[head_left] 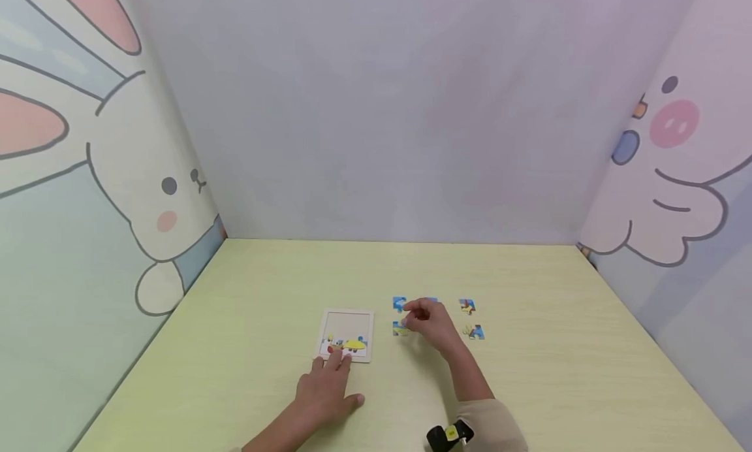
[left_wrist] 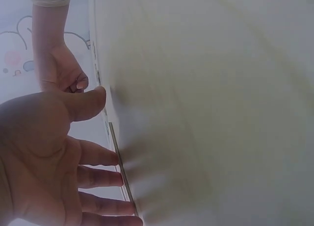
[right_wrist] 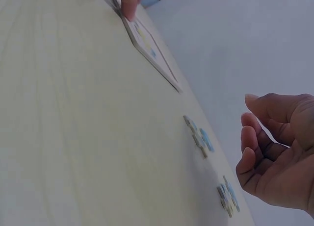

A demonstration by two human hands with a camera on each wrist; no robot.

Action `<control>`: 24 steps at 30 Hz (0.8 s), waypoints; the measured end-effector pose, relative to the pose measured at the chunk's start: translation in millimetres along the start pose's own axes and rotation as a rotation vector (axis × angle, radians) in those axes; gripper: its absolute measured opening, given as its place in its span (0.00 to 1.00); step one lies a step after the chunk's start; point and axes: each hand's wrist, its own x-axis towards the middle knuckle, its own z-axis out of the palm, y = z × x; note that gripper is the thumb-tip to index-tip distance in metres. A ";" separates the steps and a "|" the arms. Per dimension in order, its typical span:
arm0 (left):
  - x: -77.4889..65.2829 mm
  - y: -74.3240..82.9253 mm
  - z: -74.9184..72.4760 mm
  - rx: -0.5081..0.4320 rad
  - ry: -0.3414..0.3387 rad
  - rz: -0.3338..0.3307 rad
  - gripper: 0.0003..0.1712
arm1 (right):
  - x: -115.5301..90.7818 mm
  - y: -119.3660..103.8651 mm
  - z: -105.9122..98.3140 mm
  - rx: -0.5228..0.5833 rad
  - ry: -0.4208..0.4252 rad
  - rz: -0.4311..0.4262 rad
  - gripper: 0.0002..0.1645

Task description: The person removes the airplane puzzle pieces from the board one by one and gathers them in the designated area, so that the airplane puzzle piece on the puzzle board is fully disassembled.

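A small puzzle board point(head_left: 348, 324) with a pale wooden frame lies on the table, pieces with yellow and red shapes along its near side. My left hand point(head_left: 326, 390) rests its straight, spread fingertips on the board's near edge. To the right, my right hand point(head_left: 431, 324) hovers above loose puzzle pieces, its fingers loosely bent. In the right wrist view there is a gap between thumb and fingers of the right hand point(right_wrist: 279, 150), with nothing in it. Nearest to it are a blue piece point(head_left: 399, 304) and a blue-yellow piece point(head_left: 400, 328). Another piece point(head_left: 431, 299) is partly hidden behind the hand.
Two further spots of puzzle pieces, one piece point(head_left: 467, 306) at the back and one point(head_left: 474, 332) nearer, lie right of the right hand. The pale yellow table point(head_left: 264, 295) meets a plain back wall point(head_left: 376, 112) and side walls with cartoon animals.
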 end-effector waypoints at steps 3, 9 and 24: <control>-0.7 0.0 0.1 0.001 -0.002 0.002 0.41 | 3.4 -1.7 11.0 -0.015 -0.031 -0.012 0.12; 0.5 -1.2 0.7 0.027 -0.011 0.010 0.42 | 11.7 -3.8 31.3 -0.025 -0.106 -0.048 0.12; 0.9 -2.1 3.1 0.101 -0.027 0.018 0.41 | 23.6 -9.5 75.2 -0.068 -0.236 -0.077 0.09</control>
